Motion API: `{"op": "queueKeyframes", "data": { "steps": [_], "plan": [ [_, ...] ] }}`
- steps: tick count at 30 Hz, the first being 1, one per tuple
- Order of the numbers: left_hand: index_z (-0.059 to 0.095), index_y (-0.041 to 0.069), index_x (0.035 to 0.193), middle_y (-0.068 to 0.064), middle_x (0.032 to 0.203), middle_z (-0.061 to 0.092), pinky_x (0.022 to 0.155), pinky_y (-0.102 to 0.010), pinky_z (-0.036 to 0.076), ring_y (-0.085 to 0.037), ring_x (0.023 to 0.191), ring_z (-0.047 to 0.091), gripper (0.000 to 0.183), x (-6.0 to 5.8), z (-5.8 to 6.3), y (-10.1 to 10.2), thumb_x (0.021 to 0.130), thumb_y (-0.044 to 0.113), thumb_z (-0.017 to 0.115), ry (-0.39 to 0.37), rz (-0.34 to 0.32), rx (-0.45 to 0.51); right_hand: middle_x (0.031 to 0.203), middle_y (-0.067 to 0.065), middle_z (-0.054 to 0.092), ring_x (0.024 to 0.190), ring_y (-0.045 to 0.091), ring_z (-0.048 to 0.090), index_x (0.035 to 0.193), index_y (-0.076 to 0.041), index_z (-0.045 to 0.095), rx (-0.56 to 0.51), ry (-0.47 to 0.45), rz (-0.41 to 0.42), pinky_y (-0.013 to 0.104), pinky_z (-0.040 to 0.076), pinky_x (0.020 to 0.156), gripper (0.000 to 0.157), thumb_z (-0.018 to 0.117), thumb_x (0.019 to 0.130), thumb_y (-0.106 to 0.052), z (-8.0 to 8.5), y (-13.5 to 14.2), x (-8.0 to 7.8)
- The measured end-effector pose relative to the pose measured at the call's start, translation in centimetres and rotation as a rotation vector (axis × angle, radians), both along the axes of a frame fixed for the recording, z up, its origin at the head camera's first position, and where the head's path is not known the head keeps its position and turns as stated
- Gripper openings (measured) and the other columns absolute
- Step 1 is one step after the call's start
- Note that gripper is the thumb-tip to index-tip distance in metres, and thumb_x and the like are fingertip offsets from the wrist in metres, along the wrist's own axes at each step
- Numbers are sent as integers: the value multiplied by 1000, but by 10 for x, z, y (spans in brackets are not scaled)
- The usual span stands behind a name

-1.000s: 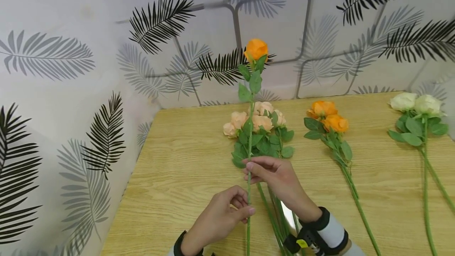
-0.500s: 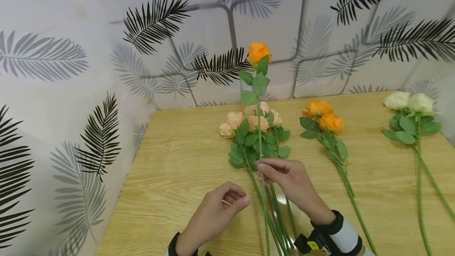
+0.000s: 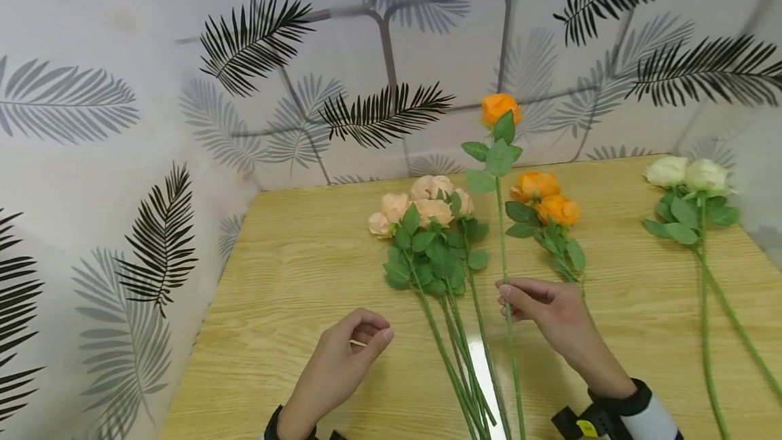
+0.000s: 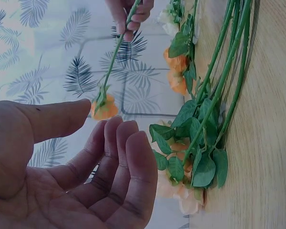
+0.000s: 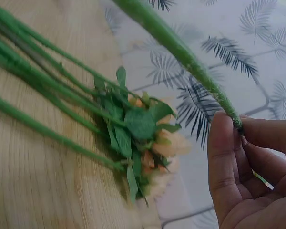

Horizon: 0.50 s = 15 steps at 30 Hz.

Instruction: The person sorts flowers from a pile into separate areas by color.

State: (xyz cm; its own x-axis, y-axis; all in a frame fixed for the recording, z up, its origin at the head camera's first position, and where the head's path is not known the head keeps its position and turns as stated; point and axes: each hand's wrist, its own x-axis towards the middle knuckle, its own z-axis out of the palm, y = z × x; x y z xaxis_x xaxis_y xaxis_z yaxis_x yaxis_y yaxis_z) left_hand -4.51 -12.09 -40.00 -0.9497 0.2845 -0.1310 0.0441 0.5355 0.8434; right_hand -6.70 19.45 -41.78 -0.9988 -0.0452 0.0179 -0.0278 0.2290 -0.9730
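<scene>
My right hand [image 3: 552, 314] pinches the green stem of an orange rose [image 3: 501, 111] between thumb and fingertips. The rose stands nearly upright, its bloom high against the wall covering. In the right wrist view the stem [image 5: 181, 55] runs up from between the thumb and fingers. My left hand [image 3: 339, 365] hovers over the table with loosely bent fingers and nothing in them; the left wrist view shows its palm [image 4: 86, 191] bare. Between the hands lies a bunch of peach roses [image 3: 434, 209], stems toward me.
On the wooden table [image 3: 293, 257], two orange roses [image 3: 546, 199] lie right of the peach bunch, their stems partly behind my right hand. Further right lie two white roses [image 3: 690, 175]. A leaf-patterned covering [image 3: 275, 107] rises behind and at the left.
My left hand has let go of the stem and drawn back to the left. My right hand has carried the orange rose rightward, off the peach bunch.
</scene>
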Motion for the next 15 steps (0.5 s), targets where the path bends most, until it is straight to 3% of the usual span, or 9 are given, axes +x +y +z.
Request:
{"op": "queueKeyframes", "data": {
  "steps": [5, 9, 15],
  "plan": [
    [62, 13, 113, 3, 99, 65, 78, -32, 52, -14, 91, 60, 43, 0, 0, -3, 93, 50, 53, -1, 16, 3, 90, 3, 74, 75, 16, 69, 116, 4, 68, 90, -5, -57, 30, 58, 67, 47, 63, 90, -35, -2, 18, 3],
    [63, 14, 112, 4, 99, 65, 78, -33, 52, -14, 91, 60, 41, 0, 1, -4, 93, 49, 54, 8, 41, -1, 90, 10, 73, 71, 15, 69, 115, 4, 68, 170, 5, -97, 30, 58, 65, 46, 61, 92, -35, -6, 30, 5],
    [63, 15, 110, 2, 100, 65, 79, -34, 53, -14, 90, 60, 40, 2, 0, -8, 92, 50, 55, 6, 76, 6, 96, 18, 72, 70, 12, 69, 118, 7, 66, 302, -56, -97, 30, 58, 64, 54, 59, 92, -41, -8, 44, 6]
  ]
}}
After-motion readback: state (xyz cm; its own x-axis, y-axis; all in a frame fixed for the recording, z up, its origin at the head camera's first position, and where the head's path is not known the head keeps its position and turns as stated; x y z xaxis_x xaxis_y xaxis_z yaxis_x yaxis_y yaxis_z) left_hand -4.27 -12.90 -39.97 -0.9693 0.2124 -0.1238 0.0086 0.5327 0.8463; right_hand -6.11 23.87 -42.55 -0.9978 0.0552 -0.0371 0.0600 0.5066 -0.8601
